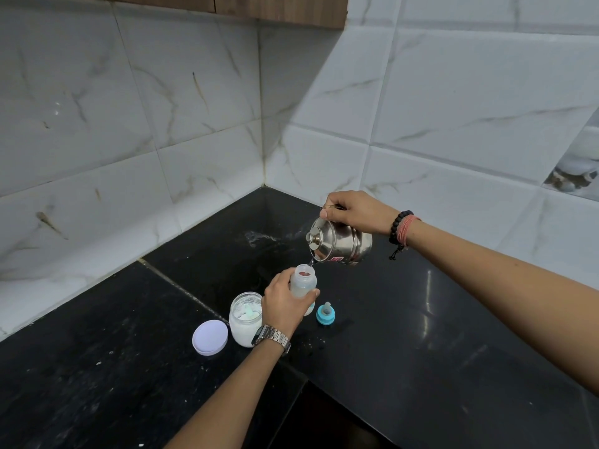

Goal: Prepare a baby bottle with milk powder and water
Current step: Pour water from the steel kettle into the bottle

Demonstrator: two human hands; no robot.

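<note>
Baby bottle: the small translucent plastic baby bottle (303, 285) stands open-mouthed near the middle of the black stone counter (421, 335), its lower part milky.
Left hand: the left hand (285, 303) wraps fingers and thumb round the bottle's body, steadying it upright.
Right hand: the right hand (355, 212) grips the handle of the shiny lidded steel pot (338, 243), tipped so its spout sits just above the bottle mouth, at the bottle's 1 o'clock; a thin stream of water seems to run in.
Powder jar: the open glass jar of white powder (245, 319) sits at the bottle's 8 o'clock, touching the left wrist's side, a pale scoop lying inside.
Jar lid: the round lilac plastic lid (210, 337) lies flat at the jar's 8 o'clock.
Teat cap: the blue ring with clear teat (326, 314) stands at the bottle's 4 o'clock, just beside it.
Handling: the bottle is likely light, stiff and easily tipped, and slippery if wet, so a mid-body hold suits it. The pot probably weighs more; its handle gives tilt control.
Stage: water is going in; capping and shaking seem left.
</note>
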